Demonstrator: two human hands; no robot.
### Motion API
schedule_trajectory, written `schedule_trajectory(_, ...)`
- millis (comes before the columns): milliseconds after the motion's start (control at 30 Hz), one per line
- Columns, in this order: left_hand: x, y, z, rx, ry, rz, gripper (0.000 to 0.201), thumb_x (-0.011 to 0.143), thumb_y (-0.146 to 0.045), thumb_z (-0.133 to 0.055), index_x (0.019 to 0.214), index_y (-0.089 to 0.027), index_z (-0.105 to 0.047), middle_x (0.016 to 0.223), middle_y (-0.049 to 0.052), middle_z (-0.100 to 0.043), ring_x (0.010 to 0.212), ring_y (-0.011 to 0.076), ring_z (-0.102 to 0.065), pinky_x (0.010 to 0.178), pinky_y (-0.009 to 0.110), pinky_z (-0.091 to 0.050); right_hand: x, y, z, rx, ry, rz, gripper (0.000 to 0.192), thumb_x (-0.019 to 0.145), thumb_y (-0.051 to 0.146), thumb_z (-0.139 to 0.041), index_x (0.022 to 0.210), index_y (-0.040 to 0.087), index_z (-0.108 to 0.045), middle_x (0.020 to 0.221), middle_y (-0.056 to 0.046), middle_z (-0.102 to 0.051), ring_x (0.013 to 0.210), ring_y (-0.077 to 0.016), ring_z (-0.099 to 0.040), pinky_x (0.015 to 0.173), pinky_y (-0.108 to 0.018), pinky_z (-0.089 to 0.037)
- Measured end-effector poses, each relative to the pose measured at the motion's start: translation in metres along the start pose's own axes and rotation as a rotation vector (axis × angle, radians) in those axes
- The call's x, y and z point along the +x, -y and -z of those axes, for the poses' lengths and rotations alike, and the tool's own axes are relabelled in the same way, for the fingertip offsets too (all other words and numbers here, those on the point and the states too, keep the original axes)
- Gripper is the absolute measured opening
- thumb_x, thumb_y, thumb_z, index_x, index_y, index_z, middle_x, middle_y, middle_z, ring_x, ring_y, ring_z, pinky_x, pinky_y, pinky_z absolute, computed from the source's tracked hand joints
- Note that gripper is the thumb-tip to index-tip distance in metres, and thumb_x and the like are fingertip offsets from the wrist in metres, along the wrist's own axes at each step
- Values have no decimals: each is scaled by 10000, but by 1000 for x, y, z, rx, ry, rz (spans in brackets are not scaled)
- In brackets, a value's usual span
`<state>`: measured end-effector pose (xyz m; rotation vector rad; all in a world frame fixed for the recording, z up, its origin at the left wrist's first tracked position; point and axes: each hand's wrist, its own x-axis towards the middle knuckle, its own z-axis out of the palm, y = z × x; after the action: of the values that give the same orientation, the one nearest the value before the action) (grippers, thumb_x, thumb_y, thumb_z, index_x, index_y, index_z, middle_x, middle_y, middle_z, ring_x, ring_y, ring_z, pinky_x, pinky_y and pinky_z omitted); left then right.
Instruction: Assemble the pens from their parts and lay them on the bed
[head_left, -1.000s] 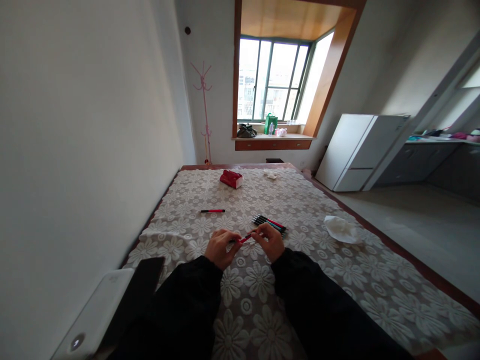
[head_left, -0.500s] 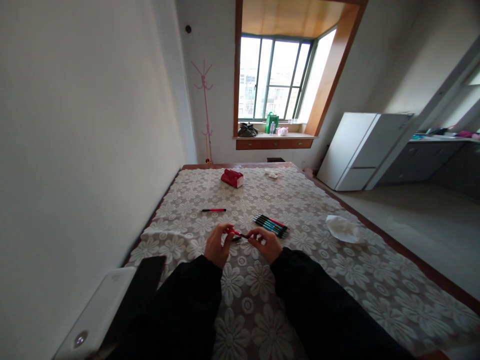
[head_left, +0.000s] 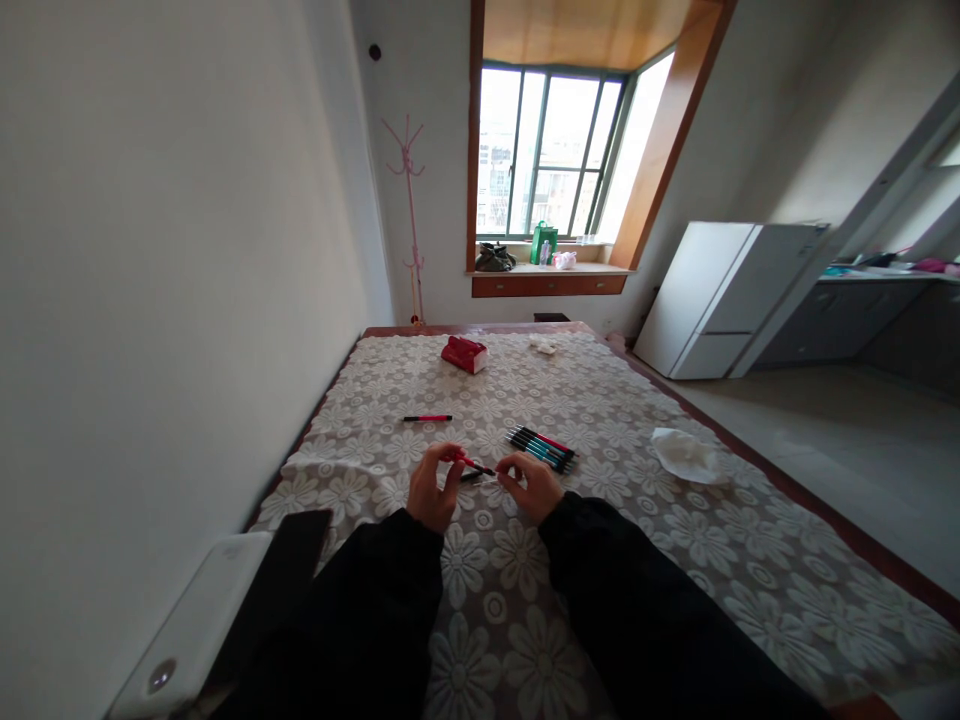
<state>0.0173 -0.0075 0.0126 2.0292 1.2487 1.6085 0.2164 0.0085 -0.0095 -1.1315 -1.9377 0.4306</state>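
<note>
Between thumb and fingers, my left hand (head_left: 433,487) pinches a red pen (head_left: 472,462), its black end pointing right and slightly down. The fingers of my right hand (head_left: 531,484) are closed in a pinch close to that black end; whether they hold a small part is too small to tell. Under the pen, partly hidden, small dark pen parts (head_left: 471,477) lie on the tablecloth. Beyond my right hand is a row of several pens (head_left: 541,449), mostly teal and black with a red one at the back. Another red and black pen (head_left: 427,418) lies further off to the left.
A floral tablecloth (head_left: 495,610) covers the table. On it are a red tissue pack (head_left: 464,354), a crumpled white sheet (head_left: 686,456) at right and a small white item (head_left: 543,346) at the far end. A white device (head_left: 202,615) and a dark phone-like slab (head_left: 281,560) sit at left.
My right fingertips have come off the pen's black end, leaving a slight gap. The pen now tilts a little further down to the right in my left hand. The other things stay put.
</note>
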Motion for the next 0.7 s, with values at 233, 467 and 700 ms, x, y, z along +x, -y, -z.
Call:
schedule_trajectory(233, -3, 2, -3, -173, -82, 68, 205, 910, -274, -449, 1099, -192, -442, 945, 69, -597, 889, 173, -624, 843, 346, -499, -1, -8, 8, -296, 76, 37, 319, 771, 32, -506, 956, 230, -673, 948, -51, -628, 944, -224, -531, 860, -350, -420)
schedule_trajectory(467, -3, 9, -5, -105, -42, 42, 232, 890, -256, -505, 1112, -205, -462, 922, 46, -599, 832, 155, -629, 796, 323, -509, 3, -16, 21, -434, 192, -72, 133, 783, 148, -605, 842, 237, -685, 936, -32, -632, 945, -215, -528, 888, -320, -378)
schedule_trajectory(700, 0, 7, -3, -23, 21, -4, 194, 889, -209, -489, 1081, -216, -521, 935, 33, -645, 856, 150, -621, 802, 304, -491, 2, -16, 18, -455, 111, -92, 111, 812, 124, -534, 801, 205, -610, 877, -44, -621, 890, -204, -533, 816, -300, -378)
